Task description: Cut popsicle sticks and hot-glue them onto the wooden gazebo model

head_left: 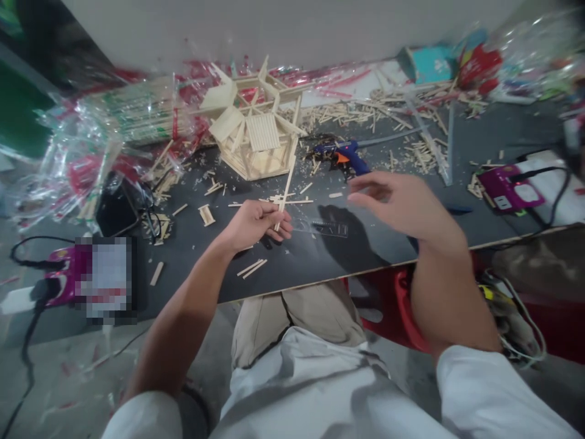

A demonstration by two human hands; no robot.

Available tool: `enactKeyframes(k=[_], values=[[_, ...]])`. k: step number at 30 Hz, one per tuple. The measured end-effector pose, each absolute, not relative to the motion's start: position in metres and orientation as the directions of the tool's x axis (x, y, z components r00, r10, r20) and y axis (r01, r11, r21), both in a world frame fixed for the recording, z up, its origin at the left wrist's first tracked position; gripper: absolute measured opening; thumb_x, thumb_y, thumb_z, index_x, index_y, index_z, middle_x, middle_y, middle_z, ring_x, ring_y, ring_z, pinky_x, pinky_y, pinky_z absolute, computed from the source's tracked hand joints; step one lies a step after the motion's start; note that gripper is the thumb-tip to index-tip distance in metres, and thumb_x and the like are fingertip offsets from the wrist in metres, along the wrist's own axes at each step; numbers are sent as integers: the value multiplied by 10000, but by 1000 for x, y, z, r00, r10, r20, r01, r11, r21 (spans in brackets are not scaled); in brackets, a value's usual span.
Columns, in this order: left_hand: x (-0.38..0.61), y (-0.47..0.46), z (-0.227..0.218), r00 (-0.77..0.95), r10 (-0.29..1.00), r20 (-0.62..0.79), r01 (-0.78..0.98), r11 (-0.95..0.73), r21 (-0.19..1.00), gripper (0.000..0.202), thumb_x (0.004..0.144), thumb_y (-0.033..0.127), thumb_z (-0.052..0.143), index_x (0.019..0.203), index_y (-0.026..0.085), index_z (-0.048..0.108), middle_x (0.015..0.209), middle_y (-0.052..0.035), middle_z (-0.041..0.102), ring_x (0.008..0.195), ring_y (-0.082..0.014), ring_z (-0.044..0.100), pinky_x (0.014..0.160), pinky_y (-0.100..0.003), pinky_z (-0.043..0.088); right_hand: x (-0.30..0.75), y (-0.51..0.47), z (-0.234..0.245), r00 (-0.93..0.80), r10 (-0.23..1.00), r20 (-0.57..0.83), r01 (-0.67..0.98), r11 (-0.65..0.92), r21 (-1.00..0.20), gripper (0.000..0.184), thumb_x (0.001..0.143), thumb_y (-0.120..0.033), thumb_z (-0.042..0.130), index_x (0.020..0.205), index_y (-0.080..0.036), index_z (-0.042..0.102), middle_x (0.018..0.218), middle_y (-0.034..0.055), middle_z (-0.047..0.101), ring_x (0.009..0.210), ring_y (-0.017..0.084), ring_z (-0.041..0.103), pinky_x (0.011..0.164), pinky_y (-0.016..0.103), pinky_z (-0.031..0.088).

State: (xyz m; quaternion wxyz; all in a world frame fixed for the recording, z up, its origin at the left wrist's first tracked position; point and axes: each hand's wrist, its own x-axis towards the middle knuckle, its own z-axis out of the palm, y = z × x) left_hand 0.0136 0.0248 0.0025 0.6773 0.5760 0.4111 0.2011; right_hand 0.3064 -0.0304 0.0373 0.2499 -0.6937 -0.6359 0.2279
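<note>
My left hand (261, 222) pinches a thin wooden stick (289, 183) that slants up and away from me over the table. Loose sticks (299, 201) lie just beyond those fingers, and a clear plastic ruler (336, 229) rests to their right. Slightly blurred, my right hand (395, 201) hovers above the table with thumb and fingers apart and nothing visible between them. Beyond it lies a blue hot glue gun (345, 155) with an orange trigger. A model built of wooden sticks (262, 137), with panels standing up from a many-sided base, sits farther back.
Bundled sticks in plastic wrap (141, 113) fill the back left. Stick offcuts (423, 157) litter the back right. Purple power strips (512, 189) with cables are at both sides. A phone (116, 204) lies left. The table's front edge (292, 286) runs close to my lap.
</note>
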Motion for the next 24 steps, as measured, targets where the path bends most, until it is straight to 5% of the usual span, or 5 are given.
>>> enactKeyframes(k=[5, 8, 10, 16, 24], values=[[10, 28, 1, 625, 723, -294, 242, 178, 954, 301, 886, 400, 730, 885, 100, 725, 860, -136, 787, 705, -192, 766, 528, -228, 585, 377, -68, 31, 249, 959, -135, 912, -279, -301, 899, 878, -517, 727, 1612, -148, 360, 1464, 249, 595, 1163, 398, 687, 1007, 527, 540], [9, 28, 4, 615, 728, -303, 261, 175, 950, 265, 899, 356, 711, 868, 93, 721, 836, -136, 782, 693, -193, 764, 506, -221, 570, 411, -83, 13, 208, 952, -223, 971, -229, -74, 1110, 839, -518, 769, 1653, -43, 183, 1667, 309, 290, 1583, 472, 212, 1269, 559, 270], [10, 28, 7, 603, 731, -318, 279, 180, 943, 224, 907, 305, 697, 850, 89, 716, 810, -132, 776, 676, -186, 760, 503, -216, 563, 423, -91, 0, 157, 950, -271, 981, -182, -70, 1105, 871, -521, 717, 1659, -27, 121, 1707, 281, 205, 1623, 418, 86, 1316, 501, 174], [14, 27, 9, 587, 726, -357, 308, 206, 929, 168, 918, 226, 666, 826, 91, 705, 782, -120, 769, 649, -174, 751, 498, -213, 554, 431, -105, -17, 184, 955, -235, 975, -207, -79, 986, 903, -567, 580, 1635, -5, 232, 1600, 313, 343, 1552, 458, 279, 1281, 518, 283], [9, 31, 6, 599, 713, -365, 319, 205, 925, 210, 887, 301, 717, 849, 95, 723, 788, -120, 771, 631, -166, 739, 465, -199, 521, 392, -115, 7, 115, 990, -78, 993, -117, -18, 632, 995, -379, 410, 1510, -16, 460, 1358, 349, 559, 1321, 465, 531, 1107, 561, 413]])
